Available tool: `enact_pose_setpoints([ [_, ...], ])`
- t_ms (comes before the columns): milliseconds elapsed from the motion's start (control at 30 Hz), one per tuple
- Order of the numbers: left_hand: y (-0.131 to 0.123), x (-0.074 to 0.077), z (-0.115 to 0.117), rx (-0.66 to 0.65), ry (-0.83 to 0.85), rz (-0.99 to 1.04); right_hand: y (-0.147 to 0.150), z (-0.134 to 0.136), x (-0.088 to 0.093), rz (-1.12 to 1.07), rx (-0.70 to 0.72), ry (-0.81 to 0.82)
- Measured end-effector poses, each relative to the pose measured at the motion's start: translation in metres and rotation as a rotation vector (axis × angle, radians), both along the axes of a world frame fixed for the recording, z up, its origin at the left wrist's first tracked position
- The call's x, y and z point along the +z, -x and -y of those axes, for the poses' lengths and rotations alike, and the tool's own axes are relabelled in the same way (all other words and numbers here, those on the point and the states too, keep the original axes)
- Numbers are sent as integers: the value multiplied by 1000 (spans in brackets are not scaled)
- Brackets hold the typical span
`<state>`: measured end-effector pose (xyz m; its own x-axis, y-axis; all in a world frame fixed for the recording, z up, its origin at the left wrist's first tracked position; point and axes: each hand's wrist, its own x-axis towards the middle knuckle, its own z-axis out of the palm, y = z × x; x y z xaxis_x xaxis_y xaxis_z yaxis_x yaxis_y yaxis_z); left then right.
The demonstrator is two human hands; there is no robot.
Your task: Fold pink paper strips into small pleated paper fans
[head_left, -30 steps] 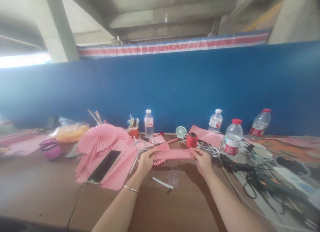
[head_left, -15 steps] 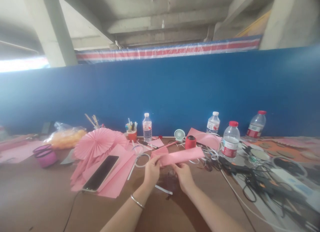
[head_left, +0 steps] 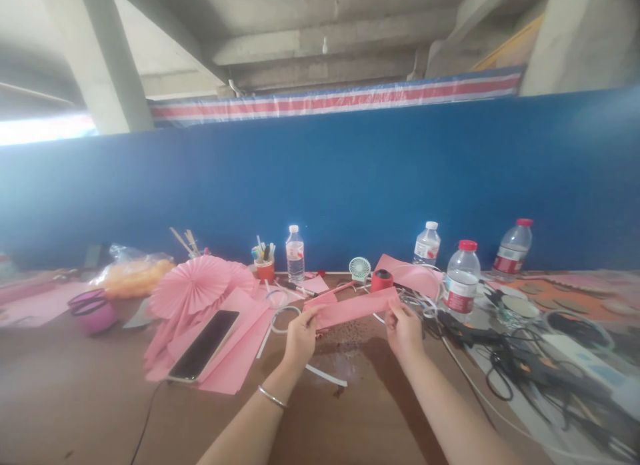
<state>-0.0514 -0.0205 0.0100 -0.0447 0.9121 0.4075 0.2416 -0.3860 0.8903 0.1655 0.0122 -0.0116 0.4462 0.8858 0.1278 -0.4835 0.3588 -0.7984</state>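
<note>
A folded strip of pink paper (head_left: pixel 356 307) is stretched between my two hands above the brown table. My left hand (head_left: pixel 301 337), with a silver bangle on its wrist, pinches the strip's left end. At the right end, the fingers of my right hand (head_left: pixel 404 330) are closed on the paper. Just beyond the strip stand a red cylindrical object (head_left: pixel 382 281) and a small white fan (head_left: pixel 359 269). A narrow white strip (head_left: pixel 326 375) lies on the table below the paper, and a roll of tape (head_left: pixel 286 319) is beside my left hand.
Left of my hands, a phone (head_left: pixel 205 345) rests on pink sheets (head_left: pixel 235 365), near pleated pink paper fans (head_left: pixel 190 288). Water bottles (head_left: pixel 295 255) and a pen cup (head_left: pixel 265 270) stand at the back. Tangled cables (head_left: pixel 500 351) cover the right side. A blue partition (head_left: pixel 320 185) rises behind.
My right hand has slid from under the strip's middle to its right end and now grips it there. The strip's right end has dropped slightly; my left hand keeps its hold.
</note>
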Motion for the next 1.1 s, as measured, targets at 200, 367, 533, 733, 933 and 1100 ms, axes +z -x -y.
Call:
enact_pose_setpoints([
  [200, 5, 0, -4, -22, 33, 43, -7, 0, -3, 17, -16, 1],
  [367, 1, -6, -9, -32, 64, 121, 12, 3, -10, 78, 8, 32],
  [533, -7, -11, -10, -104, 94, 194, 52, 15, -23, 296, 194, 93],
  [733, -21, -2, 5, -243, 371, 365, 61, 27, -19, 577, 241, 138],
  [933, -12, -3, -3, -240, 320, 354, 51, 21, -15, 408, 174, 175],
  [1100, 4, -1, -6, -175, 257, 424, 39, 14, -15, 239, 81, 203],
])
